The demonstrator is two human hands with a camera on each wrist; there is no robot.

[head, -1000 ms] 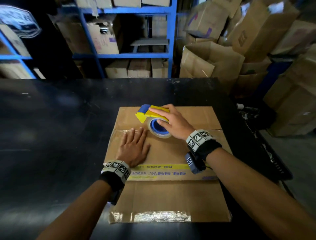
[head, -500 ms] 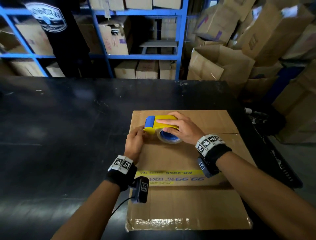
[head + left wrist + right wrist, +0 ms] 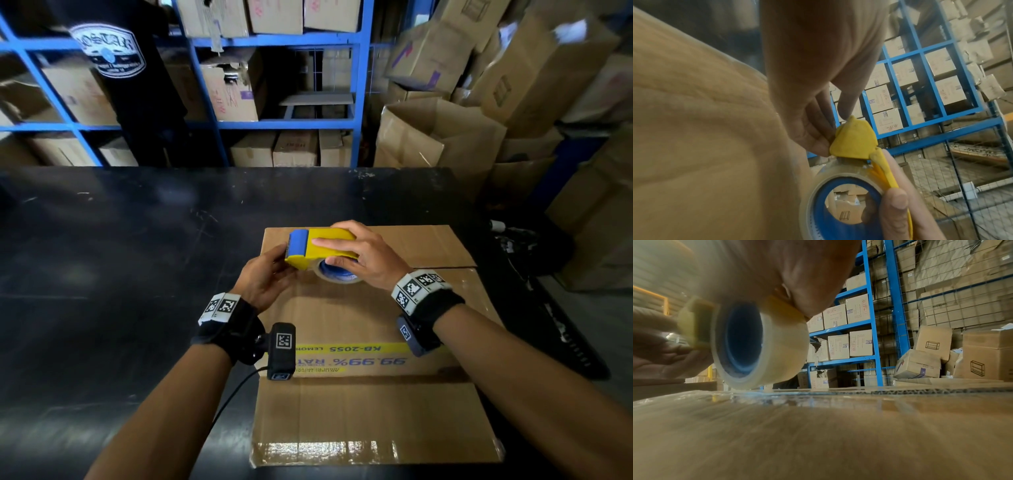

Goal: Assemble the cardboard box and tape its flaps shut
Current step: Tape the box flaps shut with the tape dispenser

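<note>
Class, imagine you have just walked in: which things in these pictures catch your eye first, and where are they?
The yellow and blue tape dispenser stands out, gripped by the right hand while the left hand pinches its front end. Beneath lies the flattened cardboard box on the black table, with blue shelving behind.

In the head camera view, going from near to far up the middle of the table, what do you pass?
Shiny tape strip → yellow printed label → tape dispenser → blue shelving.

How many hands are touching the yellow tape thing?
2. The right hand grips the tape dispenser from above; the left hand pinches its blue-roller end, over the cardboard box.
</note>
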